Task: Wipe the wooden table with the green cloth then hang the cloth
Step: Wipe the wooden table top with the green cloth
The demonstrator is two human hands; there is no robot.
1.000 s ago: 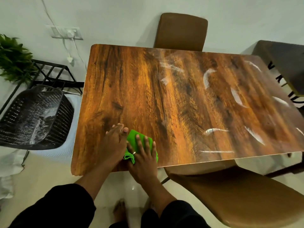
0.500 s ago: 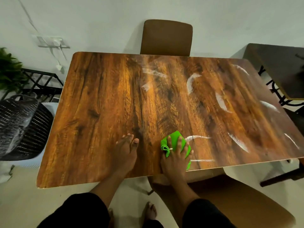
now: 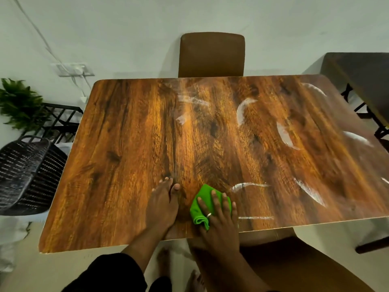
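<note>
The wooden table (image 3: 130, 157) fills the middle of the head view, with white smears (image 3: 242, 111) across its right half. A folded green cloth (image 3: 203, 200) lies near the table's front edge. My right hand (image 3: 220, 220) presses flat on the cloth, fingers spread over it. Just left of the cloth, my left hand (image 3: 163, 204) rests flat on the bare wood with its fingers together, holding nothing. A white streak (image 3: 248, 185) lies just right of the cloth.
A brown chair (image 3: 211, 54) stands behind the table and another chair (image 3: 294, 266) at the front right. A black basket (image 3: 23, 173), a black rack (image 3: 61, 118) and a plant (image 3: 19, 102) are to the left. A dark table (image 3: 362, 81) stands at the right.
My right hand slid the cloth rightwards along the front edge, away from my left hand, then drew it back a little. The left hand stayed flat on the wood.
</note>
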